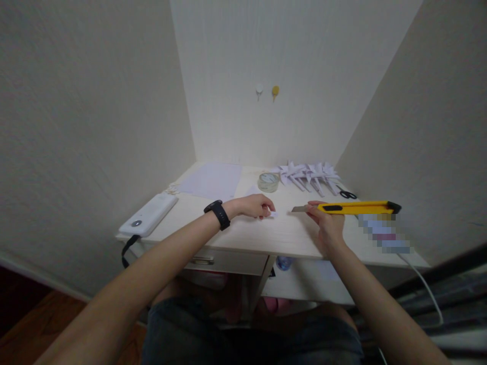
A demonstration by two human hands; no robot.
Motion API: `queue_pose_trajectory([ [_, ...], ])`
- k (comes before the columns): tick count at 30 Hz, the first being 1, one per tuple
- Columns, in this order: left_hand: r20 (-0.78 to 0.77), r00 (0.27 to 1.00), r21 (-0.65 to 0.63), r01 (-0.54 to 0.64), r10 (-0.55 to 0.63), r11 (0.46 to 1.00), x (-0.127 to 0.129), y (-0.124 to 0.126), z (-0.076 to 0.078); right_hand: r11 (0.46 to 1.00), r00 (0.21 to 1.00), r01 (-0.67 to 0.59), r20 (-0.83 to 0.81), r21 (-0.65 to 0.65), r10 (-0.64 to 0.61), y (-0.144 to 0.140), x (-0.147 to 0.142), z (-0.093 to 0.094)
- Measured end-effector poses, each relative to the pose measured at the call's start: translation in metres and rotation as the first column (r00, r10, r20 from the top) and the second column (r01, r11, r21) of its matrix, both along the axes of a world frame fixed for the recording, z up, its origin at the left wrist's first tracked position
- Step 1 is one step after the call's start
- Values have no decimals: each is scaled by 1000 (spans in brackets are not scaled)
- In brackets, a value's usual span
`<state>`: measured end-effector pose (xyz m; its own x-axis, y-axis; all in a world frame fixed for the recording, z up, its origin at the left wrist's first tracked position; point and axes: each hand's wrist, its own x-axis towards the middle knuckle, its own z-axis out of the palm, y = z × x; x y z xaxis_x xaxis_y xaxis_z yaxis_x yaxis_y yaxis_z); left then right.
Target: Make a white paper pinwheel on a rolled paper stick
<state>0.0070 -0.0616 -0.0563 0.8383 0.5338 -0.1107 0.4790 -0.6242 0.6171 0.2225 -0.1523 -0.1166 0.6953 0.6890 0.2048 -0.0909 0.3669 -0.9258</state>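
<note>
My right hand (326, 225) grips a yellow utility knife (355, 208) with its blade out, pointing left over the pale wooden desk (285, 235). My left hand (255, 206), with a black band on the wrist, rests on the desk and pinches a small white paper piece (272, 215). The blade tip sits just right of that paper, a short gap away.
A roll of clear tape (268, 182), a row of folded white paper shapes (310, 175), black scissors (347, 194) and flat white sheets (213, 180) lie at the back. A white power bank (149, 215) is at the left edge. Walls enclose three sides.
</note>
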Motion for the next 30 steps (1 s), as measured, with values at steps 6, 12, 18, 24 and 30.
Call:
queue_pose_trajectory([
  [6, 36, 989, -192, -135, 144, 972, 5, -1, -13, 998, 999, -38, 2, -42, 38, 2, 13, 5],
  [12, 115, 953, -224, -249, 279, 942, 35, 9, -27, 996, 998, -46, -54, -81, 42, -2, 24, 6],
  [18, 154, 957, 214, -276, 246, 937, 71, 37, -30, 984, 976, -142, -179, -106, 122, -14, 35, -4],
  [24, 181, 972, 377, -210, 150, 902, 99, 70, -25, 982, 972, -178, -168, -63, 165, -15, 39, -4],
  [30, 170, 979, 448, -174, 107, 877, 111, 85, -31, 978, 975, -189, -139, -89, 176, -14, 43, -7],
])
